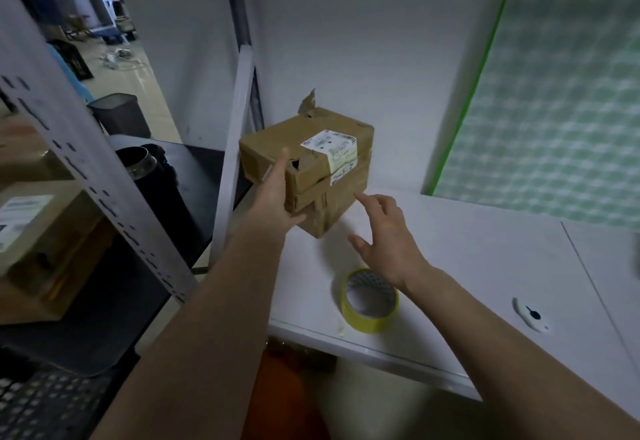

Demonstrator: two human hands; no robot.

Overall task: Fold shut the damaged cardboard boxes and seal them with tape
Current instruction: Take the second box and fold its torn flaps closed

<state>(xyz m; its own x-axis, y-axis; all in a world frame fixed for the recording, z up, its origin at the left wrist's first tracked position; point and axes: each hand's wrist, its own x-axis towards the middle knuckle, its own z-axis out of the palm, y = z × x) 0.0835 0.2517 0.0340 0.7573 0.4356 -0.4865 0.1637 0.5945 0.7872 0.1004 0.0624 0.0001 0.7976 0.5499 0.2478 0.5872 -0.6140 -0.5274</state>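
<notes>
A battered brown cardboard box (322, 176) with a white shipping label stands at the back left of the white table (485, 266). Its top is torn, with a ragged flap sticking up at the far edge and a hole near the front corner. My left hand (277, 197) lies flat against the box's left front face, thumb under the lower corner. My right hand (384, 235) hovers just right of the box with fingers spread, index tip close to its right face. A roll of yellow tape (369, 301) lies flat on the table under my right wrist.
A grey metal shelf post (86, 148) rises at the left, with another labelled cardboard box (38, 231) on the shelf behind it. A dark cylinder (149, 176) stands beside a black surface. A small white device (531, 315) lies on the table at the right.
</notes>
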